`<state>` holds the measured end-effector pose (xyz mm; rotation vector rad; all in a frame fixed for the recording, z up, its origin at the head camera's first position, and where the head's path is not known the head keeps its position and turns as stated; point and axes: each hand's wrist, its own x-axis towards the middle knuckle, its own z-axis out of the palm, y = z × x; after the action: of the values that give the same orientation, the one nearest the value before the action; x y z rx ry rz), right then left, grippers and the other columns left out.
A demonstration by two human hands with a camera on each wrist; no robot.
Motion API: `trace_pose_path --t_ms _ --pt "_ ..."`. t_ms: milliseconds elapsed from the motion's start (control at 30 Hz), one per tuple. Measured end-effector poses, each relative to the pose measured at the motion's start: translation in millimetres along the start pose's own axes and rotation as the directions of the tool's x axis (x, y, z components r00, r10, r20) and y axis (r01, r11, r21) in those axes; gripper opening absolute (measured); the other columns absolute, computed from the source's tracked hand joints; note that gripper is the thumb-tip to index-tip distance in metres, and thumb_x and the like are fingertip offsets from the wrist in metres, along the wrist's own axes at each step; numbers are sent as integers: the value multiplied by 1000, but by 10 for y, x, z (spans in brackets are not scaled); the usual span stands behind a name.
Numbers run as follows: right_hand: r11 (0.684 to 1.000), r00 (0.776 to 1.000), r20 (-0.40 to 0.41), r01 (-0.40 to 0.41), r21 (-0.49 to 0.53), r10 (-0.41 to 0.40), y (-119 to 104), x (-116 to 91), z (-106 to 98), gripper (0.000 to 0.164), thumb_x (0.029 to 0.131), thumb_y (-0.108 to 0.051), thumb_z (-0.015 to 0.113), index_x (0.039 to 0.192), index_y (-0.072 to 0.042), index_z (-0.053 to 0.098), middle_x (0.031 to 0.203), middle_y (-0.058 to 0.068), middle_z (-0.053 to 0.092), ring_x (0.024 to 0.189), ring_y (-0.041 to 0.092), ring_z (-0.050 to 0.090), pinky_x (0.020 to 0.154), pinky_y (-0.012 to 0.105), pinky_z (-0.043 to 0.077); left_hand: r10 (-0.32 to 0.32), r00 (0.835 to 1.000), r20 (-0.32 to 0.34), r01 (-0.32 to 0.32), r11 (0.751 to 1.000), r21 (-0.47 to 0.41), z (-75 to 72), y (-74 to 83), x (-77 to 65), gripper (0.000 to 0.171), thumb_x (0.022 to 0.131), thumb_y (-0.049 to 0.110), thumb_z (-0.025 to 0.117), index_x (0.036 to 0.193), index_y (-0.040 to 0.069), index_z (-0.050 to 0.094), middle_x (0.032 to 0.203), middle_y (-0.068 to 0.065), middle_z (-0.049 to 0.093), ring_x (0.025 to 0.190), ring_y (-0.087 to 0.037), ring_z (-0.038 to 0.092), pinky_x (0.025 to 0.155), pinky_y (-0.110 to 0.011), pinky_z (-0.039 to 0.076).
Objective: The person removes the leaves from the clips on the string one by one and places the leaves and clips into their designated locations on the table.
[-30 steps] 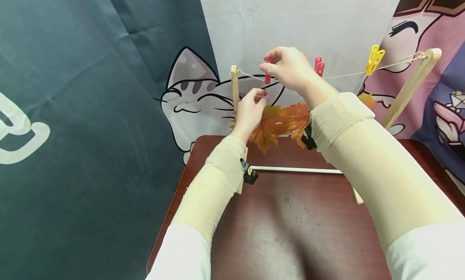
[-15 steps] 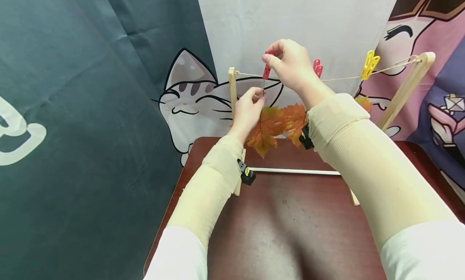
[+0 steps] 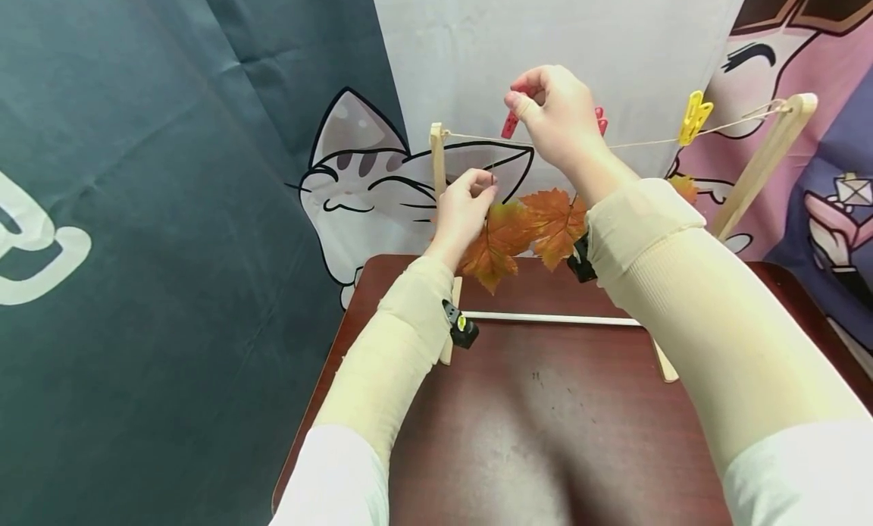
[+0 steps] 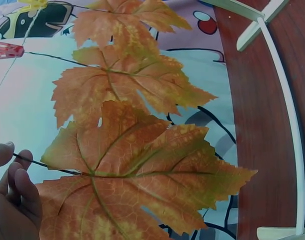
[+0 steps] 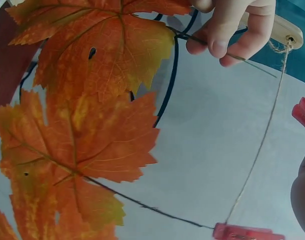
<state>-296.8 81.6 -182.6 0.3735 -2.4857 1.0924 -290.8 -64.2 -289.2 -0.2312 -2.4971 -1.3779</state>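
Leaf (image 3: 494,257) just right of the head view's centre could drop if the left grip (image 3: 464,214), pinching its stem (image 4: 57,167), slackens while the right grip (image 3: 561,120), upper right of centre, holds a red clip (image 3: 509,124) apart from the string (image 3: 641,143).

We note orange leaves (image 4: 123,162) — veined, tinged yellow-green — red clothespins (image 3: 509,125), a yellow clothespin (image 3: 694,120), cream-and-white sleeves (image 3: 389,359) and a reddish-brown table (image 3: 491,435).
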Motion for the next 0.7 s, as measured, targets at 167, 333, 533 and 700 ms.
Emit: trace_pose_path --t_ms 167,333,533,700 --pt "999 1000 -3 -8 45 9 104 -69 21 35 95 -32 54 119 -6 58 100 4 63 94 13 55 78 24 35 2 1000 -2 -2 1000 -6 13 -62 -20 14 92 23 61 104 17 66 86 1 64 75 -13 57 65 -24 44" --pt "998 1000 18 -12 69 10 180 -155 57 38 95 -32 54 122 -6 56 106 8 62 95 15 57 78 25 36 -1 1000 -10 1 1000 -14 28 -130 -44 14 91 23 62 103 16 66 81 0 61 70 -14 54 61 -25 42" --pt "996 997 71 -33 86 27 237 -262 102 42 95 -33 54 129 -8 52 118 8 50 97 18 55 76 28 40 -27 999 -19 26 998 -54 82 -213 -89 11 90 21 65 99 17 68 75 1 59 68 -14 52 59 -24 40" --pt "996 996 79 -40 84 33 313 -306 116 44 94 -33 55 131 -9 51 121 8 48 96 18 56 74 28 41 -46 999 1 46 995 -91 123 -240 -128 11 90 21 64 100 16 67 78 -3 61 60 -13 50 52 -24 39"
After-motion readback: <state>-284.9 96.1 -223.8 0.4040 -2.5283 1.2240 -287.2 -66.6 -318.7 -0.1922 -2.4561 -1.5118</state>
